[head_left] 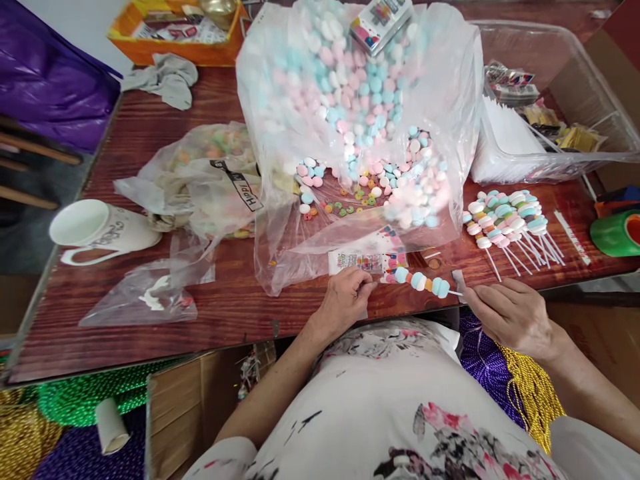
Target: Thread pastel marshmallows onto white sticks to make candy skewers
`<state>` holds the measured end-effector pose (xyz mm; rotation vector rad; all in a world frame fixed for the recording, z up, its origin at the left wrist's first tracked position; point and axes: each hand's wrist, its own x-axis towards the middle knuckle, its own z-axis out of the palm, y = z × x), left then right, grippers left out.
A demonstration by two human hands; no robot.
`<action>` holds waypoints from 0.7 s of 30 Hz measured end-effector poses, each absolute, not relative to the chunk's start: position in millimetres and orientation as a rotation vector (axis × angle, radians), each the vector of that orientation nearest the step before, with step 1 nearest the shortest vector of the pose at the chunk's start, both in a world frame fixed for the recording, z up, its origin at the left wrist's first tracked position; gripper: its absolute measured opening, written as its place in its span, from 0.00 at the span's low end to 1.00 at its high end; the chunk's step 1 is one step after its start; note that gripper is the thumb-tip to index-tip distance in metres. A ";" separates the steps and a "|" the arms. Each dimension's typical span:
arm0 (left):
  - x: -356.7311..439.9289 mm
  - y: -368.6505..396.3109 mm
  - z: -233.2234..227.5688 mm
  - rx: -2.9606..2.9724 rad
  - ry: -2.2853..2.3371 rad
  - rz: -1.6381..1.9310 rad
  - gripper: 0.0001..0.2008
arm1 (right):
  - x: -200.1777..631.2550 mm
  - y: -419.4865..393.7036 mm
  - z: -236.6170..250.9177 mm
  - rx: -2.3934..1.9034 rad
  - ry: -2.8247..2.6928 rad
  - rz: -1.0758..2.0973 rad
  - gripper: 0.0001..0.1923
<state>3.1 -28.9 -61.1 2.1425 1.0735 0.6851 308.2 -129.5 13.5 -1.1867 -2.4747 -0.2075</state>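
A: Centre table, the big clear bag point(457, 73) is heaped with pink, white and blue candies point(365, 87), with little coloured rings point(345, 209) low down in it!

B: Left of it, a smaller bag point(145, 175) shows more coloured pieces through the plastic. Over on the right, the clear tub point(590, 158) carries packets and a white stack — and the orange box point(150, 57) at the back holds papers and packets.

A: Now the hands! Where's the candy stick point(419, 281)?

B: Right between them, by the table's near edge. The right hand point(513, 313) has thumb and fingers pinched together on its bare end.

A: And the left hand point(345, 297)?

B: At the opposite end, fingers bent inward — whether they grip anything, nobody can tell from here. The pile of candy sticks point(505, 217) lies beyond the right hand.
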 end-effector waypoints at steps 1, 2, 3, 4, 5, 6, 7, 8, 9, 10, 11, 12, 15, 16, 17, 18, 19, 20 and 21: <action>3.6 -29.8 -61.0 2.133 1.077 0.678 0.08 | 308.6 -131.0 14.4 -1.168 -2.480 -0.264 0.15; 4.0 -30.5 -61.0 2.122 1.084 0.669 0.08 | 309.2 -132.5 14.7 -1.142 -2.481 -0.323 0.15; 4.4 -31.2 -60.9 2.108 1.093 0.658 0.08 | 310.0 -134.2 14.6 -1.114 -2.481 -0.378 0.15; 4.8 -31.7 -60.7 2.090 1.106 0.647 0.08 | 311.0 -135.8 14.0 -1.084 -2.478 -0.423 0.14; 5.1 -32.2 -60.3 2.066 1.118 0.636 0.07 | 312.3 -137.4 13.0 -1.058 -2.477 -0.460 0.14; 5.5 -32.4 -59.7 2.037 1.129 0.625 0.07 | 313.5 -139.0 11.9 -1.035 -2.476 -0.489 0.13; 5.9 -32.6 -58.9 2.003 1.140 0.615 0.07 | 314.7 -140.5 10.7 -1.018 -2.473 -0.513 0.12; 6.2 -32.6 -58.0 1.967 1.148 0.608 0.07 | 315.7 -141.8 9.4 -1.008 -2.467 -0.530 0.12; 6.6 -32.7 -57.0 1.933 1.152 0.604 0.07 | 316.4 -142.9 8.1 -1.007 -2.464 -0.541 0.11; 6.9 -32.6 -56.0 1.907 1.153 0.602 0.08 | 316.6 -143.8 6.9 -1.017 -2.459 -0.548 0.11; 7.2 -32.6 -55.3 1.893 1.147 0.603 0.08 | 316.3 -144.5 5.6 -1.035 -2.453 -0.552 0.11; 7.4 -32.6 -54.9 1.893 1.139 0.608 0.09 | 315.6 -144.8 4.4 -1.058 -2.448 -0.551 0.10; 7.1 -32.3 -57.0 2.004 1.084 0.648 0.09 | 312.1 -143.8 0.8 -1.139 -2.454 -0.478 0.11; 6.5 -32.1 -58.9 2.068 1.056 0.670 0.09 | 310.9 -142.7 -0.3 -1.170 -2.458 -0.415 0.12; 5.7 -31.7 -61.1 2.136 1.022 0.697 0.08 | 309.9 -141.2 -1.4 -1.215 -2.455 -0.329 0.12; 4.7 -31.3 -63.4 2.201 0.982 0.727 0.07 | 309.2 -139.5 -2.6 -1.277 -2.437 -0.220 0.12; 3.7 -30.8 -65.7 2.263 0.935 0.753 0.06 | 308.9 -137.7 -3.7 -1.345 -2.402 -0.094 0.12; 2.8 -30.2 -67.7 2.316 0.888 0.776 0.06 | 308.8 -135.7 -4.9 -1.406 -2.349 0.044 0.12; 2.1 -29.5 -69.2 2.363 0.842 0.794 0.06 | 308.9 -133.7 -6.1 -1.453 -2.282 0.185 0.11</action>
